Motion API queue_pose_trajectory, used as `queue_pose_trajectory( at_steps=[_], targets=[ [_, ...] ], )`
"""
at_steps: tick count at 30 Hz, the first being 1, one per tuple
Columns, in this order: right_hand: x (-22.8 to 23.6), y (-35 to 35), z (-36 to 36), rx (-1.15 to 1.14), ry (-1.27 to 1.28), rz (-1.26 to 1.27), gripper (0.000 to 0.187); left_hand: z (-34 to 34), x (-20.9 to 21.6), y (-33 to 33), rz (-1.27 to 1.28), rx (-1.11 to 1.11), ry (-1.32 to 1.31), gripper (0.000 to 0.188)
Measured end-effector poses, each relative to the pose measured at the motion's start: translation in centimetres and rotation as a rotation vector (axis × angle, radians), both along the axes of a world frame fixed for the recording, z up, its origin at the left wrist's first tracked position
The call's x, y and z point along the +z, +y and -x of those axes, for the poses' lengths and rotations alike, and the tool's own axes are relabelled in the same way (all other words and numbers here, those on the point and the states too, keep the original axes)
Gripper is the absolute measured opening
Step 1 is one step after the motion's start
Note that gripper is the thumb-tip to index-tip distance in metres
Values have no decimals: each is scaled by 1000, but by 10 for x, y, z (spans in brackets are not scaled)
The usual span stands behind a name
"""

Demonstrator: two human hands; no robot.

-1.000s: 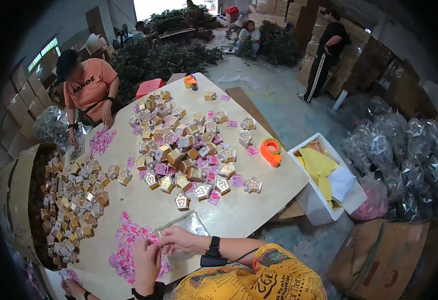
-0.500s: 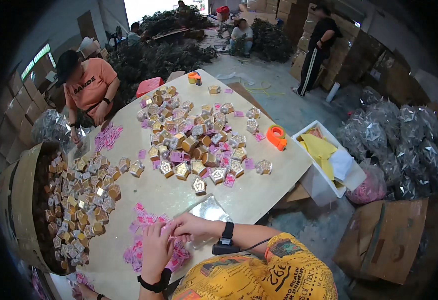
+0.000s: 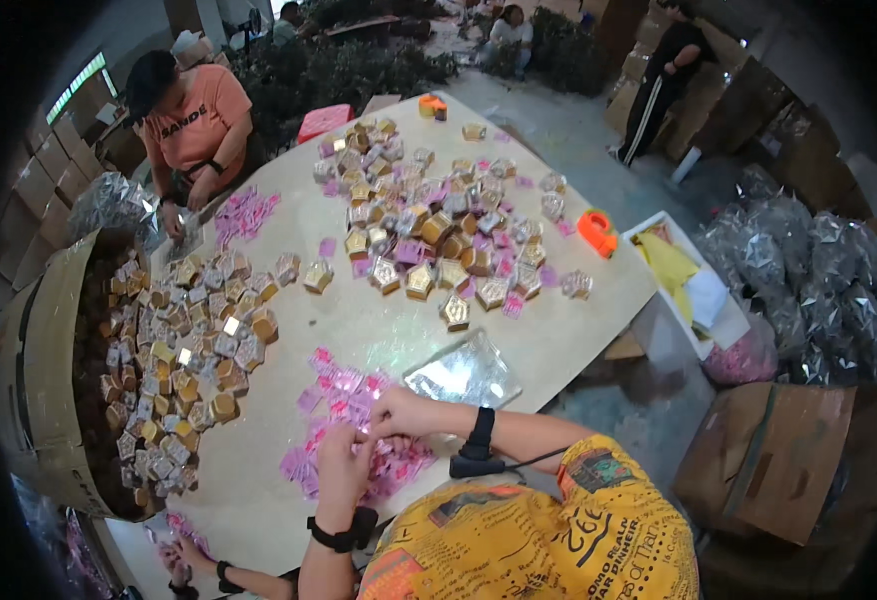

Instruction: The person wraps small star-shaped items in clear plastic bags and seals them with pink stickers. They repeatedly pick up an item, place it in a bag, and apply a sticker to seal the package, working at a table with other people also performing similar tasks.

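My left hand (image 3: 343,462) and my right hand (image 3: 401,412) meet over a heap of small pink packets (image 3: 341,388). Both have their fingertips pinched together; anything between them is too small or hidden to make out. Beside my right hand lies a stack of clear plastic bags (image 3: 464,372), flat and shiny. Farther up the table, many gold and silver faceted boxes (image 3: 454,312) are spread with pink packets among them. More such boxes (image 3: 221,345) spill across the left side of the table.
A large cardboard carton (image 3: 44,390) stands open at the left. An orange tape dispenser (image 3: 597,234) sits near the right table edge, with a white foam box (image 3: 704,345) beyond. A co-worker (image 3: 199,130) works at the far left; another person's hands (image 3: 194,560) show at lower left.
The whole view has shifted, so the table sits farther right and higher. My hands stay together over the pink packets. At lower left, another person's hands have come further into view.
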State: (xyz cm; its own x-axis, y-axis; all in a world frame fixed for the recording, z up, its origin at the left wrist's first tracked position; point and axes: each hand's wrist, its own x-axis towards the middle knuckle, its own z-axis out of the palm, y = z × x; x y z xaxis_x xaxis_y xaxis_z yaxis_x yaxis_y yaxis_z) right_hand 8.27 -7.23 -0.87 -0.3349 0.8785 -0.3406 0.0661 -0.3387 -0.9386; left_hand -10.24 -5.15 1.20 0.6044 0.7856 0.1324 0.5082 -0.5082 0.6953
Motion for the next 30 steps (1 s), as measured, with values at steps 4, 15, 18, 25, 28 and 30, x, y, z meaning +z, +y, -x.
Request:
queue_pose_trajectory(
  at_steps=[4, 15, 18, 25, 28, 30],
  targets=[
    [-1, 4, 21, -6, -89, -57, 11, 22, -25, 9, 273, 85, -97, 10],
    [-20, 11, 40, 151, -684, -951, 15, 47, -49, 61, 1249, 18, -378, 2],
    [-6, 15, 40, 180, -728, -927, 13, 47, -56, 73, 1391, -8, -388, 1],
    [-6, 22, 33, -10, -792, -849, 9, 28, -65, 118, 968, -300, -154, 15],
    [4, 24, 24, -127, -802, -777, 15, 28, -77, 172, 339, -95, -14, 23],
    [-1, 23, 18, -157, -826, -732, 12, 42, -94, 205, -231, 243, 84, 31]
  ],
)
